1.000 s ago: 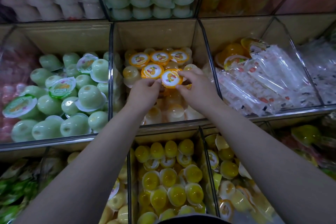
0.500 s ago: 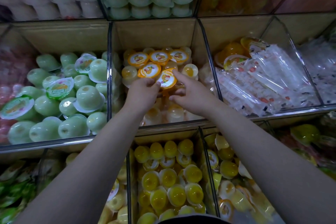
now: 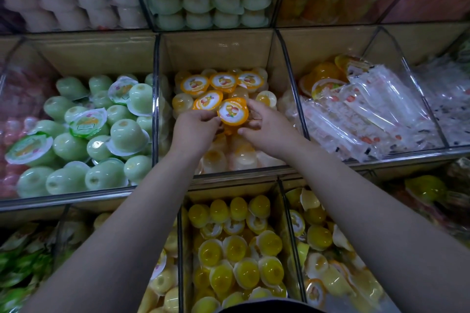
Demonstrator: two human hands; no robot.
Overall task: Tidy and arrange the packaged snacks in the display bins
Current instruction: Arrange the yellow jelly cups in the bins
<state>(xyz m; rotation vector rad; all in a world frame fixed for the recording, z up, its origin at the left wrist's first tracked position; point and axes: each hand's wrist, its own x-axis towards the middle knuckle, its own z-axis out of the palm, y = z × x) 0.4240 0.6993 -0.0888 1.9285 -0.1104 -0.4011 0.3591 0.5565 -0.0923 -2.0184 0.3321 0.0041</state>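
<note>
Fingers (image 3: pixel 254 107) of left hand (image 3: pixel 194 128) and right hand (image 3: pixel 270 128) grasp 1 orange-lidded jelly cup (image 3: pixel 233 112) at frame centre, lid up, inside the middle bin (image 3: pixel 216 51), just below 4 matching cups (image 3: pixel 223 81) facing up.

orange-lidded jelly cup (image 3: pixel 233 111) | lid up, tilted | middle bin (image 3: pixel 218 51), atop pale cups
</note>
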